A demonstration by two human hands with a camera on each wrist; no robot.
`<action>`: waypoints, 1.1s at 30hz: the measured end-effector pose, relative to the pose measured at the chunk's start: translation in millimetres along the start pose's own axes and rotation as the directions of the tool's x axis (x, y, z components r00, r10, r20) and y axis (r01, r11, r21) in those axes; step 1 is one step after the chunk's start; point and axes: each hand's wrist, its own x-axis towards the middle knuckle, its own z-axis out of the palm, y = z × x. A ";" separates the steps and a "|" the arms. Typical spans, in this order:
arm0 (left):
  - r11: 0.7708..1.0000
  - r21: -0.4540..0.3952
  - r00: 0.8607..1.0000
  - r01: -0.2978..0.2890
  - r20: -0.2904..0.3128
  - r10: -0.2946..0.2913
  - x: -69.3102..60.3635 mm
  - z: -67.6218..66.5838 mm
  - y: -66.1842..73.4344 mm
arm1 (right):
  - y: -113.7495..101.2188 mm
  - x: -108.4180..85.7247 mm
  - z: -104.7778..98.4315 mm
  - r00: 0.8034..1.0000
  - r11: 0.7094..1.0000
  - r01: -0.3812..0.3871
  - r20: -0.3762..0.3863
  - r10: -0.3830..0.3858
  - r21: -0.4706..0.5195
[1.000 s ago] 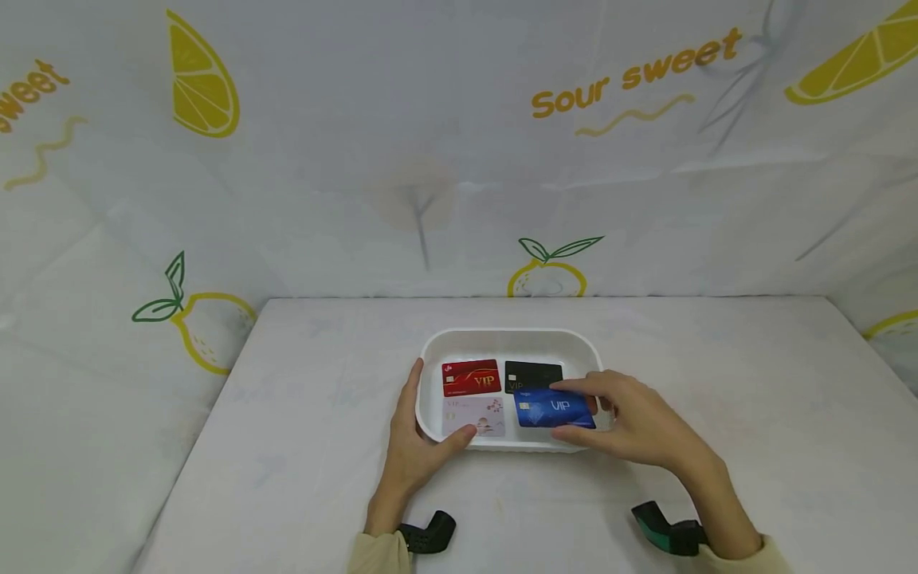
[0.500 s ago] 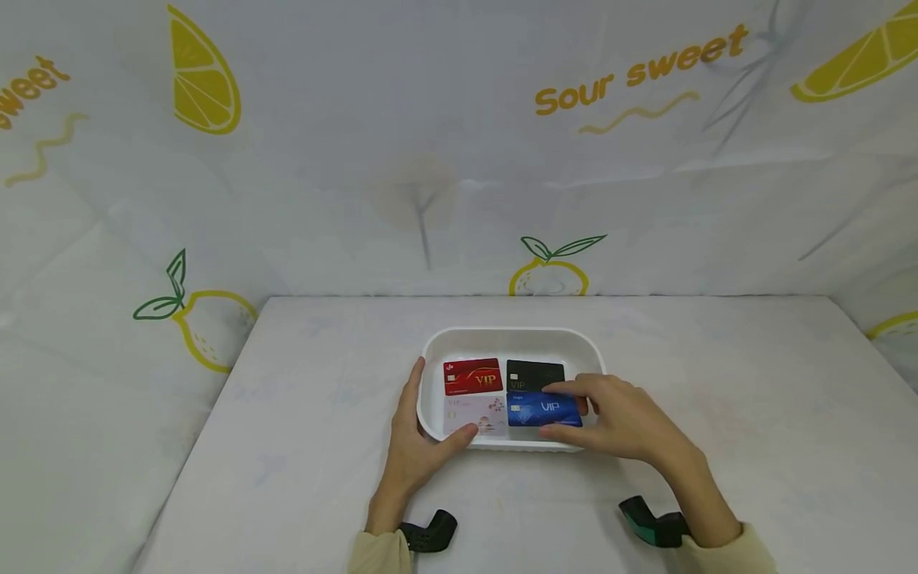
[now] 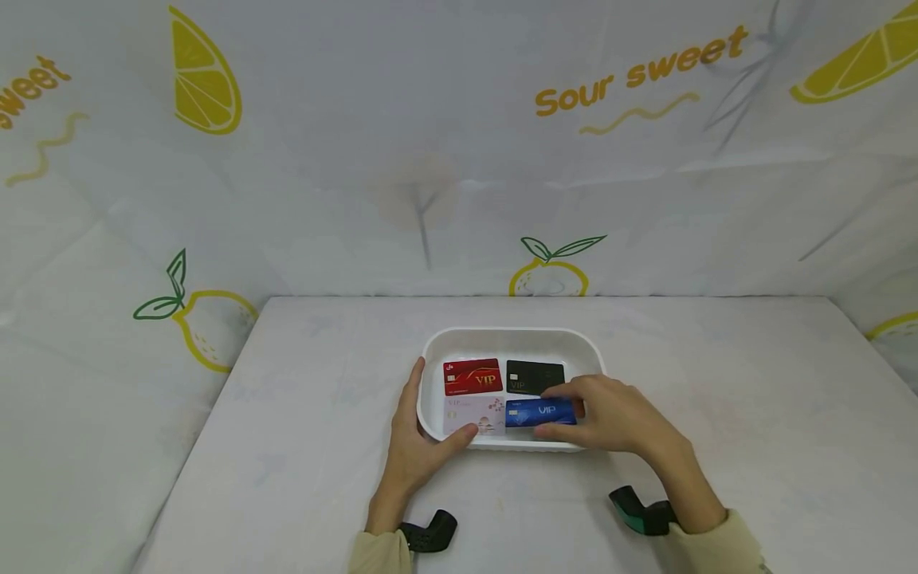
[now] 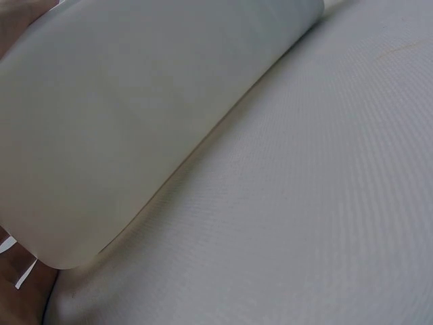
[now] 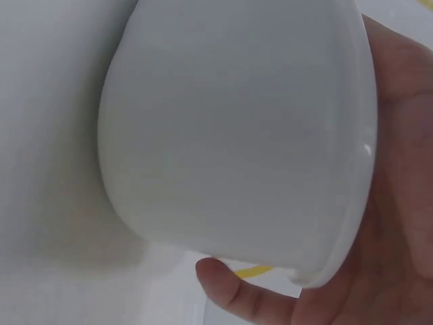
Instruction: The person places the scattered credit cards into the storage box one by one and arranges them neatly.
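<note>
A white plastic tray stands in the middle of the table in the head view. My left hand grips its left end, the thumb over the near rim and the fingers along the outer side. Between the thumb and fingers of my right hand is a blue VIP card, tilted low over the tray's near right part. A red VIP card, a black VIP card and a pale pink card lie inside. Both wrist views mostly show the tray's outer wall.
The table is covered in white cloth, and its back edge meets a white curtain with lemon prints. A dark wrist mount sits on the left wrist, another dark mount on the right.
My right hand has moved left with the blue card and lowered it beside the pink card; the card now tilts more. The black card's lower edge is uncovered. The left hand stays put.
</note>
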 end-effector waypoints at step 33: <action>1.000 0.016 1.000 0.020 0.007 -0.020 0.0 -0.1 -1.7 | -9.3 11.3 -5.3 0.974 0.992 -0.123 0.186 0.127 -0.035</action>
